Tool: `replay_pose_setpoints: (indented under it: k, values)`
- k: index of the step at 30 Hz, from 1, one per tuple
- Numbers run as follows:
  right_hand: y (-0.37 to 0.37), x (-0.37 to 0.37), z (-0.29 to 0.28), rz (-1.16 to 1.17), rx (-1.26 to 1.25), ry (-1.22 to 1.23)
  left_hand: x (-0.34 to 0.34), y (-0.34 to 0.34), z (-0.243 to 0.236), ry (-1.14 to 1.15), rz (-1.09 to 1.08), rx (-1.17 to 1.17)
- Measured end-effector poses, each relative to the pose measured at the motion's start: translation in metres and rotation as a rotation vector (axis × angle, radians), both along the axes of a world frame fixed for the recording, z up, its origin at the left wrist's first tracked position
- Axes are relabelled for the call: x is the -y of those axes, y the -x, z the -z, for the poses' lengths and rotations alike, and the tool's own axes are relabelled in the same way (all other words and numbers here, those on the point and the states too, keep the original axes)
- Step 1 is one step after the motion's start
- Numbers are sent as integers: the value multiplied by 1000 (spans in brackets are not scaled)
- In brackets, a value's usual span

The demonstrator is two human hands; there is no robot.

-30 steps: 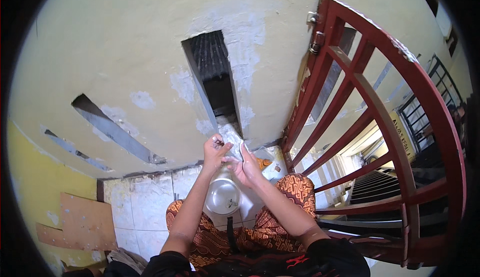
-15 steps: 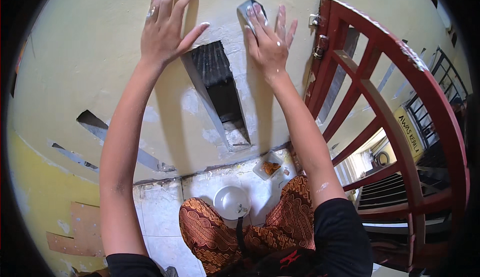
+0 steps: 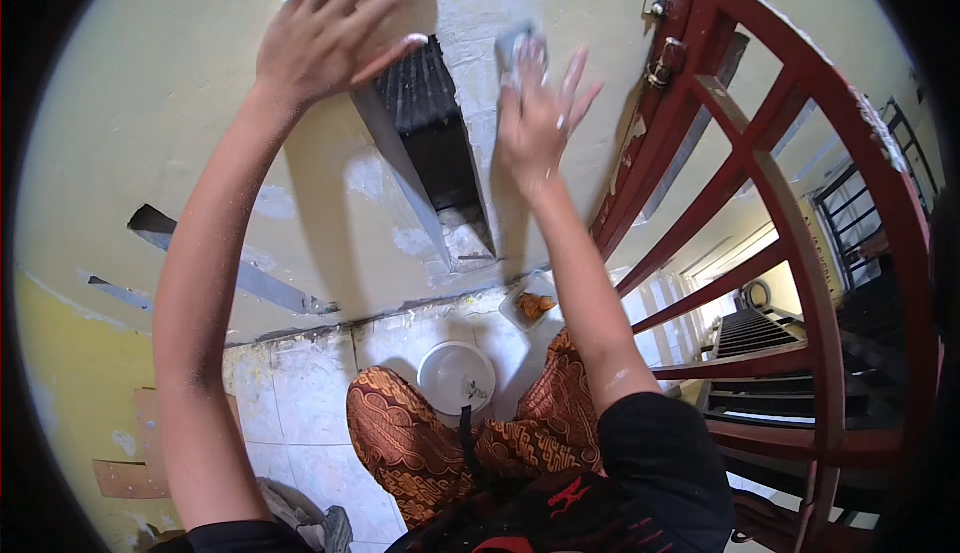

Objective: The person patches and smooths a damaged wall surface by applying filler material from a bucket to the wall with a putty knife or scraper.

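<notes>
Grey and motion-blurred, the small block [image 3: 511, 35] lies at the wall [image 3: 180, 143] under the outstretched fingers of your right hand [image 3: 537, 113], up and to the right of the tall dark opening [image 3: 440, 158]. Your other fingers fan out beside it; whether your thumb pinches its edge you cannot tell. Your left hand [image 3: 325, 38], whitened at the fingertips, is spread wide with nothing in its grasp, up and to the left of that opening. Below, a round white tub [image 3: 442, 365] sits between your patterned trouser legs [image 3: 400, 433], near a clear container [image 3: 514, 315] with something orange-brown inside. The red gate [image 3: 828, 353] stands to your right.
</notes>
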State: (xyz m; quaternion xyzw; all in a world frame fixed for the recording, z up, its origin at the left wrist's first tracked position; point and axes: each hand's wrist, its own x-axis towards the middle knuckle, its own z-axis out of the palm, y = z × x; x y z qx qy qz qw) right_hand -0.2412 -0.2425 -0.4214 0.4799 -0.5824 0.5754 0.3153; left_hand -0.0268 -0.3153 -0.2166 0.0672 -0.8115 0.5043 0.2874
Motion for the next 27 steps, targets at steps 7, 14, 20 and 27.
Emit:
replay_pose_setpoints:
  k: [7, 14, 20, 27]
  values:
    - [22, 7, -88, 64, -27, 175, 1, 4, 5, -24, 99, -15]
    - [24, -26, 18, -16, -192, -197, -1, 7, 8, -54, 148, -78]
    - [31, -9, -77, 8, -22, 127, 3, 0, 3, -71, 73, -53]
    - [34, -4, -37, 282, -147, 41, 0, -1, 4, -117, 10, -26]
